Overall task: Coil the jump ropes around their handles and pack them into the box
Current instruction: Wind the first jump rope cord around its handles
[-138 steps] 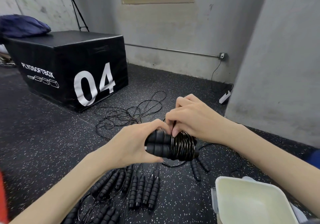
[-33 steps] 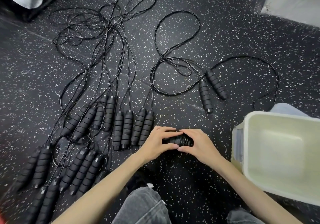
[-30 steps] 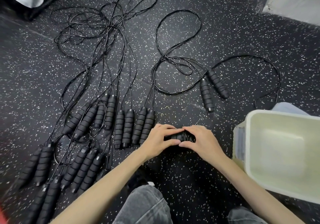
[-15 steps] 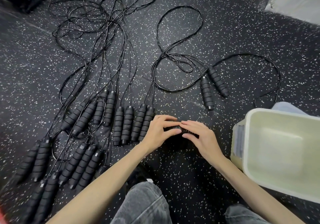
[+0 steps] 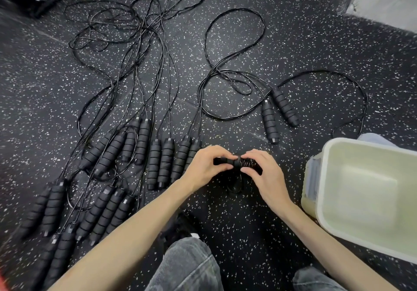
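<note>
A: While the wound rope (image 5: pixel 244 164) sits at lower centre of the frame, held just above the floor (image 5: pixel 293 49), what has each hand got?

B: The left hand (image 5: pixel 204 166) has its grip clamped on the bare handle ends at the bundle's left side, thumb under, fingers curled over. The right hand (image 5: pixel 262 172) pinches the coiled part, its grip closed on the wraps. A short loop of cord (image 5: pixel 235 184) hangs below the bundle, so I judge the tail is not yet tucked.

A: How should that be finished?

B: Keep the left hand squeezing the 2 handles together so they cannot splay, and hold the last wraps under the right thumb while the loose end is pushed beneath a turn. Let go too soon and the springy cord will likely unwind.

A: And then?

B: The box (image 5: pixel 327 155) stands open at lower right, just beside the right forearm; I can see nothing inside it.

A: What remains?

B: A lot. Near the box, at centre right, lies 1 loose rope (image 5: pixel 279 110) with both handles together. To the left, rows of handles (image 5: pixel 161 162) lie side by side, their cords (image 5: pixel 140 31) tangled toward the upper left.
</note>
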